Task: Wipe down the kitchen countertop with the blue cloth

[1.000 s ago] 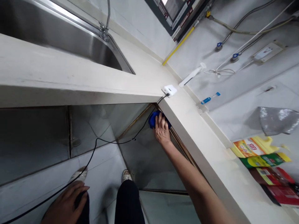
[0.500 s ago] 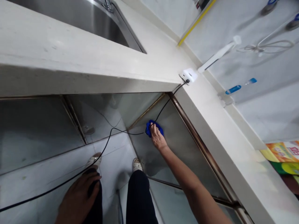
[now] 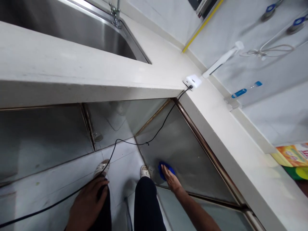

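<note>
My right hand presses a blue cloth against the glossy grey cabinet door, low down near its bottom edge. The fingers lie stretched over the cloth, which spreads out around them. My left hand rests on my left knee, holding nothing, its thumb apart from the fingers. A thin black cable hangs across the upper part of the door, above the cloth, and runs down past my left hand.
The cable ends in a white box at the countertop corner. Behind it stands a white stick-like device. A steel sink with a tap is at upper left. Colourful packets lie at right. A metal rail edges the door.
My right hand has slid the blue cloth down the door, away from the cable, which now hangs free. My left hand stays on the knee. The view has shifted slightly.
</note>
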Demonstrator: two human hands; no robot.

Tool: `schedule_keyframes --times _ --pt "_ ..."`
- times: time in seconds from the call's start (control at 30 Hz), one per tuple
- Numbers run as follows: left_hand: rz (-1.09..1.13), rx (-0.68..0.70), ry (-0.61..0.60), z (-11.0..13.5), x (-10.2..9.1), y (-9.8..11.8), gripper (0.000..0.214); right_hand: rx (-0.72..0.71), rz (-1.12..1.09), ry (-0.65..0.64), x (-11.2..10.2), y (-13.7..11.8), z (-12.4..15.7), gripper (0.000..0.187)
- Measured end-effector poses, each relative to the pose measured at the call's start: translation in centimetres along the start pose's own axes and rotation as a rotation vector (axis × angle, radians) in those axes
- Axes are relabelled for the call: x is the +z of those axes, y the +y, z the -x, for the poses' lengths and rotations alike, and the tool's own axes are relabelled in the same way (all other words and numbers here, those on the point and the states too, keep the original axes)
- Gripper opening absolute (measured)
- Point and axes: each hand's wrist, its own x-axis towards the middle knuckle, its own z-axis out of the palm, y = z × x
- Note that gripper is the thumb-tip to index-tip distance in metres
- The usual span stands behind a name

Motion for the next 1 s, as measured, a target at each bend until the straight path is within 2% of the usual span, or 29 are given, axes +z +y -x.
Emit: schedule_keyframes --times 0.13,0.23,0.33,0.5,0.6,0.7,0.77,0.83,1.0 --pt "0.014 -0.011 0.008 0.1 0.0 -0.5 0.040 -0.039 0.012 0.003 0.4 -0.1 1.8 0.067" --pt "0.012 -0.029 -0.023 0.0 0.0 -0.4 0.041 -0.051 0.011 -0.041 2.2 0.8 0.3 0.063" --pt "-0.011 -0.068 -0.058 -0.3 0.0 0.1 0.040 -0.048 -0.001 -0.103 4.9 1.9 -3.2 0.058" --pt "-0.039 -0.094 -0.080 -0.9 0.0 0.7 0.041 -0.021 -0.028 -0.241 9.5 4.4 -11.4 0.053" --pt "-0.066 -0.118 -0.108 -1.0 0.1 0.6 0.041 -0.006 -0.039 -0.322 11.5 6.3 -16.3 0.053" --pt "-0.087 -0.143 -0.141 -1.2 0.2 0.7 0.042 0.010 -0.040 -0.369 12.5 7.7 -19.6 0.056" --pt "-0.088 -0.149 -0.168 -1.4 0.3 1.0 0.042 0.017 -0.035 -0.382 12.4 8.0 -20.1 0.057" --pt "-0.086 -0.152 -0.181 -1.7 0.4 1.4 0.042 0.018 -0.029 -0.390 11.7 7.7 -19.2 0.059" --pt "-0.103 -0.168 -0.208 -2.1 0.2 2.5 0.043 0.001 -0.013 -0.427 8.9 5.4 -13.4 0.059"
